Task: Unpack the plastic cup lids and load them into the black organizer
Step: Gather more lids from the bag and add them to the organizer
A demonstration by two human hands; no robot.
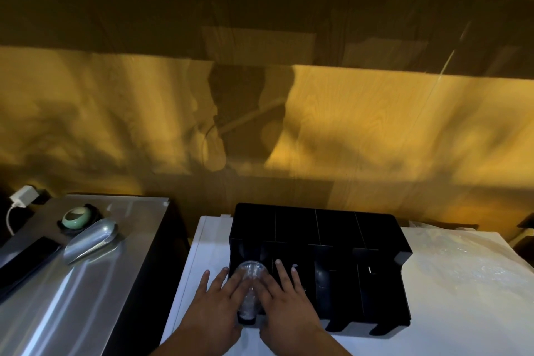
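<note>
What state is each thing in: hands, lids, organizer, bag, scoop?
Organizer: on the white top; other slots too dark to judge.
Lids: stacked, lying in the leftmost slot.
Left hand: fingers straight, pressing the stack.
Right hand: fingers straight, pressing the stack.
Bag: lying slack, right of the slots.
Scoop: lying on the steel counter.

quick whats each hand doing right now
Left hand: open, straight fingers resting on the stack of clear lids in the leftmost slot of the black organizer.
Right hand: open, fingers flat on the same stack.
</note>
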